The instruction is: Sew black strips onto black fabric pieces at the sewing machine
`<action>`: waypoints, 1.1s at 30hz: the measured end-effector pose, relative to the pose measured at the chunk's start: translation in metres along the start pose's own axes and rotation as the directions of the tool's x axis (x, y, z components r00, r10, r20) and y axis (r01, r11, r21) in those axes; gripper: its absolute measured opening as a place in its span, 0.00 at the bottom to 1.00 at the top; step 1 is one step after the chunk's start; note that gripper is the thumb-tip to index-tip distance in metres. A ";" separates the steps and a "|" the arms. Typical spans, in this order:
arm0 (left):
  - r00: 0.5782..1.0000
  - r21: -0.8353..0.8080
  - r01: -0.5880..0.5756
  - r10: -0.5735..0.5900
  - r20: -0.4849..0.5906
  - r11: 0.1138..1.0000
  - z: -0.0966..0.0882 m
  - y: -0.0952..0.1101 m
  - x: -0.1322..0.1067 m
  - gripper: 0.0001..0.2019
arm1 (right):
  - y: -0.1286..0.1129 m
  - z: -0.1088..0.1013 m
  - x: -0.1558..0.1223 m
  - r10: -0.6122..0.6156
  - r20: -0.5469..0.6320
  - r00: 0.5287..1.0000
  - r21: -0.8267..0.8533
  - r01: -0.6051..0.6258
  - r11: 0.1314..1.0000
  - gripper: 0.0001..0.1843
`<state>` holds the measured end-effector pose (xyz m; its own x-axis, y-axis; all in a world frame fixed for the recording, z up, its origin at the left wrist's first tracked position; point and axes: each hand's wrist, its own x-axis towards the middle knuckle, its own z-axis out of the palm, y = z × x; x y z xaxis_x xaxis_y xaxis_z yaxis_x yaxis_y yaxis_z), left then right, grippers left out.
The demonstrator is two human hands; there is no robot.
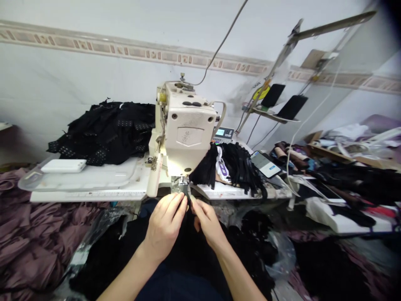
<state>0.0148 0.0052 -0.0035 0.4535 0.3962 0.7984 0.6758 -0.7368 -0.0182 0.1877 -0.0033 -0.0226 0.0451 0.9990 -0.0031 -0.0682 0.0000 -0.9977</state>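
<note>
Head view shows left hand [166, 221] and right hand [208, 219], both nearly closed, pinching black fabric [189, 214] at the sewing machine [191, 125]

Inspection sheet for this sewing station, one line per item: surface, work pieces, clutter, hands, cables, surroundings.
Surface: white table, crowded on both sides of the sewing machine.
Work pieces: dark fabric below the machine head.
Clutter: black cloth heap and white slab at left; black strips and lit phone at right.
Hands: left hand and right hand side by side, fingertips at the fabric; exact grip unclear.
Cables: grey cable rising from the machine's top.
Surroundings: white wall with patterned band; mauve cloth at lower left.
</note>
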 end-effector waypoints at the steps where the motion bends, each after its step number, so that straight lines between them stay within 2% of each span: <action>1: 1.000 -0.009 -0.004 0.004 0.014 1.000 0.000 -0.001 0.001 0.23 | 0.005 0.000 -0.007 -0.011 -0.009 1.000 -0.005 0.011 1.000 0.29; 4: 0.998 -0.036 -0.005 0.008 0.063 0.999 0.002 -0.002 0.007 0.24 | 0.014 0.004 -0.021 -0.055 -0.120 0.991 0.007 0.057 0.998 0.27; 7: 0.996 -0.043 -0.003 0.007 0.085 0.999 0.004 -0.002 0.012 0.23 | 0.013 0.007 -0.023 -0.070 -0.194 0.978 0.045 0.080 0.996 0.27; 17: 0.991 0.104 0.105 -0.112 0.071 0.989 0.001 0.013 0.010 0.20 | -0.009 0.009 -0.009 -0.040 -0.184 0.982 0.100 0.059 0.993 0.25; 24: 0.983 0.135 0.158 -0.169 0.075 0.978 0.006 0.018 0.009 0.22 | -0.001 0.007 -0.005 0.054 -0.155 0.986 0.183 -0.025 0.983 0.25; 26: 0.979 0.098 0.181 -0.189 0.076 0.979 0.006 0.017 0.007 0.23 | 0.006 0.003 -0.004 0.090 -0.151 0.984 0.224 -0.055 0.973 0.26; 29: 0.969 -0.075 0.236 -0.229 0.096 0.969 0.000 0.011 0.004 0.24 | 0.014 -0.004 -0.004 0.110 -0.188 0.976 0.240 -0.063 0.969 0.27; 31: 0.954 -0.211 0.299 -0.286 0.087 0.931 -0.008 0.007 0.001 0.22 | 0.015 -0.006 -0.007 0.059 -0.271 0.961 0.173 -0.011 0.985 0.26; 33: 0.909 -0.297 0.412 -0.411 0.072 0.861 -0.015 0.002 -0.001 0.18 | 0.012 -0.004 -0.012 -0.022 -0.363 0.932 0.085 0.057 0.995 0.24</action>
<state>0.0068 -0.0045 0.0048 0.1763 0.7019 0.6901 0.5968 -0.6338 0.4921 0.1907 -0.0159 -0.0351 0.4051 0.9142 -0.0054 -0.1499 0.0606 -0.9868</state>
